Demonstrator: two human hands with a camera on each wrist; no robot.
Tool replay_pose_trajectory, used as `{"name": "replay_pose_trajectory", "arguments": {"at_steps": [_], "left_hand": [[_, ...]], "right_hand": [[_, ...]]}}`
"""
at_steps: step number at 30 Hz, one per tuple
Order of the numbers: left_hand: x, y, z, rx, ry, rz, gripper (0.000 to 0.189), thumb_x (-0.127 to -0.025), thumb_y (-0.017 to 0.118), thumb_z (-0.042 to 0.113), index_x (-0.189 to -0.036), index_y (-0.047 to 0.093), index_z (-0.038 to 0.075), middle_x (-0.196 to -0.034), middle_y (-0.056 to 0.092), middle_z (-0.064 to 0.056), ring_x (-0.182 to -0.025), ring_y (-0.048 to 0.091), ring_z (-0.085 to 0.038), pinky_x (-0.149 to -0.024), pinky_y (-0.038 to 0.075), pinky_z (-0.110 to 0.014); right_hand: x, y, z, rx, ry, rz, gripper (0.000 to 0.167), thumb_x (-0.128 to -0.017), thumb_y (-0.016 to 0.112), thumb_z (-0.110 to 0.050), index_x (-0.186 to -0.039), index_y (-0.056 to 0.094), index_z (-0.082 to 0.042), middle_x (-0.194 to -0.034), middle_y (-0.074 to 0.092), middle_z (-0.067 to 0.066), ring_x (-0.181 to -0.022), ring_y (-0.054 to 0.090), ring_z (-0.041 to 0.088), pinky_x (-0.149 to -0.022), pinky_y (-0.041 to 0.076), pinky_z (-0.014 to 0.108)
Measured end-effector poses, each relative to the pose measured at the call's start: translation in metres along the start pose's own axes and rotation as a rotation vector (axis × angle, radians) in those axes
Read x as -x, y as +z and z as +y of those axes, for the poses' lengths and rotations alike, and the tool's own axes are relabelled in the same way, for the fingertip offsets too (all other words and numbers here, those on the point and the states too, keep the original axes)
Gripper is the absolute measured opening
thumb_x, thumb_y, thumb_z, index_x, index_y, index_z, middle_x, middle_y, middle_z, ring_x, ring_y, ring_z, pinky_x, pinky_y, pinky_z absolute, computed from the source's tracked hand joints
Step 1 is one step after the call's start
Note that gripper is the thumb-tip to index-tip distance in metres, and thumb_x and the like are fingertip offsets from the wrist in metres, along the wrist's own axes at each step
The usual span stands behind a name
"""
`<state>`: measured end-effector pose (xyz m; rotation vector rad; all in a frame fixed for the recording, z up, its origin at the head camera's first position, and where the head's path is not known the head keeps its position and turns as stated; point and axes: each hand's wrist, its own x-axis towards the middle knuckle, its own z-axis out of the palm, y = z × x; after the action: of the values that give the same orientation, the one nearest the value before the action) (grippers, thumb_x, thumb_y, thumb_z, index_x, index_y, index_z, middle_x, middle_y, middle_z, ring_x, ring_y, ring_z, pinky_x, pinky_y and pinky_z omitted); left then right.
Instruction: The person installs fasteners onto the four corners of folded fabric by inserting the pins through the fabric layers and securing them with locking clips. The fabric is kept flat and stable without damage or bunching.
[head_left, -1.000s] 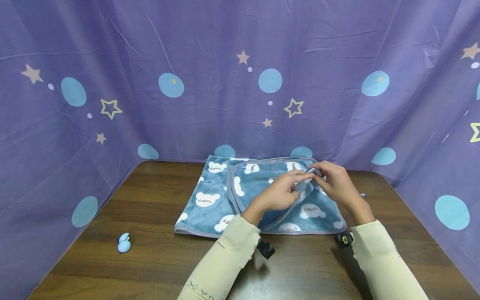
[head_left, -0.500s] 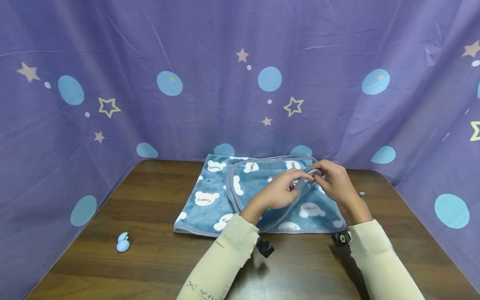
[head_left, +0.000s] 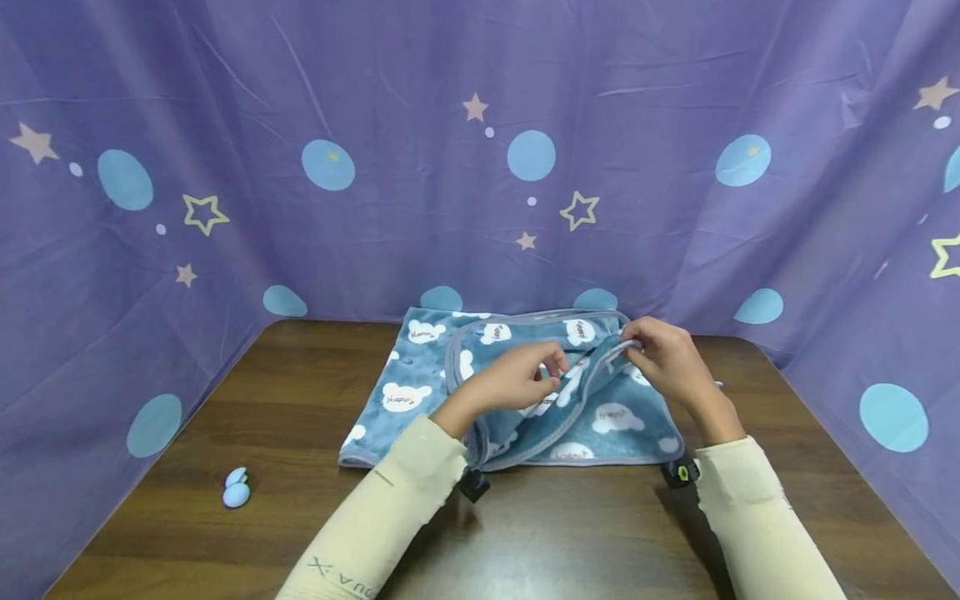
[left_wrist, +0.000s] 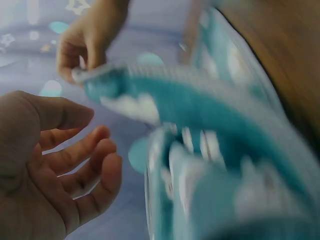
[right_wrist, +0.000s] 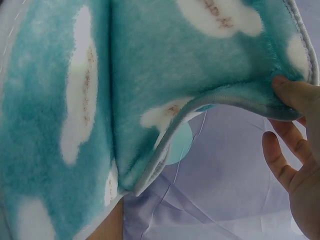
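A teal fleece blanket point(head_left: 408, 396) with white bear-head prints and grey edging lies folded on the table, its right part lifted in loose folds. My right hand point(head_left: 667, 358) pinches a grey-edged corner of it between thumb and fingers; the right wrist view shows the thumb point(right_wrist: 292, 92) on the fleece. Over the middle of the blanket hovers my left hand point(head_left: 517, 377), its fingers loosely bent. In the left wrist view nothing lies between the left thumb point(left_wrist: 67, 114) and fingers, and the blanket hangs beside them, blurred.
The brown wooden table point(head_left: 300, 517) carries the blanket near its back edge. A small pale blue object of two rounded parts point(head_left: 236, 490) sits at the left. A small pale item point(head_left: 718, 384) shows just right of my right wrist. A purple curtain point(head_left: 420, 167) with stars surrounds the table.
My left hand has let go of the blanket's edge and moved left and a little down. My right hand stays nearly in place, still pinching the corner. The lifted edge now hangs in a longer fold.
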<state>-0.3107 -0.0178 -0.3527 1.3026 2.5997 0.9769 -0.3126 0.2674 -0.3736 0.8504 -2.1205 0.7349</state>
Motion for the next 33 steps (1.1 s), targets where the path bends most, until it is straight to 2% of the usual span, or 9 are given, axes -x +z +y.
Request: {"name": "replay_pose_trajectory", "arguments": {"at_steps": [3, 8, 15, 21, 29, 33], "left_hand": [[0.018, -0.013, -0.012, -0.096, -0.035, -0.058, 0.018, -0.101, 0.059, 0.007, -0.118, 0.064, 0.006, -0.106, 0.066, -0.005, -0.08, 0.059, -0.014, -0.078, 0.051, -0.033], [0.05, -0.035, -0.03, -0.169, -0.112, -0.111, 0.017, -0.101, 0.06, 0.007, -0.117, 0.066, 0.004, -0.103, 0.068, -0.004, -0.081, 0.059, -0.013, -0.076, 0.052, -0.034], [0.1, -0.056, -0.066, -0.239, -0.14, -0.055, 0.007, -0.096, 0.064, 0.004, -0.102, 0.067, 0.005, -0.09, 0.065, 0.0, -0.081, 0.058, -0.013, -0.074, 0.05, -0.035], [0.151, -0.072, -0.093, -0.318, -0.209, -0.028, 0.006, -0.093, 0.067, 0.002, -0.096, 0.066, 0.006, -0.082, 0.062, 0.003, -0.075, 0.056, -0.011, -0.067, 0.048, -0.033], [0.201, -0.091, -0.108, -0.328, -0.243, -0.022, 0.011, -0.09, 0.072, 0.003, -0.096, 0.064, 0.008, -0.081, 0.06, 0.008, -0.076, 0.056, -0.007, -0.067, 0.049, -0.032], [0.225, -0.096, -0.111, -0.317, -0.288, -0.043, 0.013, -0.091, 0.074, 0.007, -0.098, 0.064, 0.009, -0.084, 0.06, 0.009, -0.077, 0.055, -0.005, -0.066, 0.049, -0.03]], "right_hand": [[0.0, 0.0, 0.0, 0.004, -0.015, -0.016, 0.035, -0.073, 0.073, 0.024, -0.09, 0.068, -0.007, -0.086, 0.068, 0.0, -0.072, 0.056, 0.011, -0.065, 0.043, 0.018], [0.0, -0.006, 0.002, 0.033, -0.025, -0.027, 0.033, -0.073, 0.074, 0.023, -0.09, 0.067, -0.006, -0.085, 0.068, 0.002, -0.074, 0.058, 0.012, -0.065, 0.047, 0.024], [-0.001, -0.004, 0.001, 0.058, -0.019, -0.048, 0.033, -0.075, 0.075, 0.02, -0.088, 0.067, -0.009, -0.085, 0.068, 0.0, -0.077, 0.065, 0.015, -0.066, 0.055, 0.038], [0.001, 0.003, -0.004, 0.062, -0.011, -0.085, 0.029, -0.078, 0.075, 0.016, -0.089, 0.066, -0.009, -0.086, 0.068, 0.001, -0.077, 0.063, 0.015, -0.065, 0.053, 0.039], [-0.001, -0.001, -0.005, 0.07, 0.007, -0.08, 0.029, -0.078, 0.075, 0.017, -0.089, 0.066, -0.008, -0.086, 0.068, 0.002, -0.078, 0.065, 0.017, -0.068, 0.055, 0.04], [-0.003, -0.004, -0.004, 0.067, 0.008, -0.093, 0.027, -0.08, 0.075, 0.016, -0.089, 0.067, -0.008, -0.087, 0.069, 0.003, -0.08, 0.067, 0.019, -0.07, 0.057, 0.041]]}}
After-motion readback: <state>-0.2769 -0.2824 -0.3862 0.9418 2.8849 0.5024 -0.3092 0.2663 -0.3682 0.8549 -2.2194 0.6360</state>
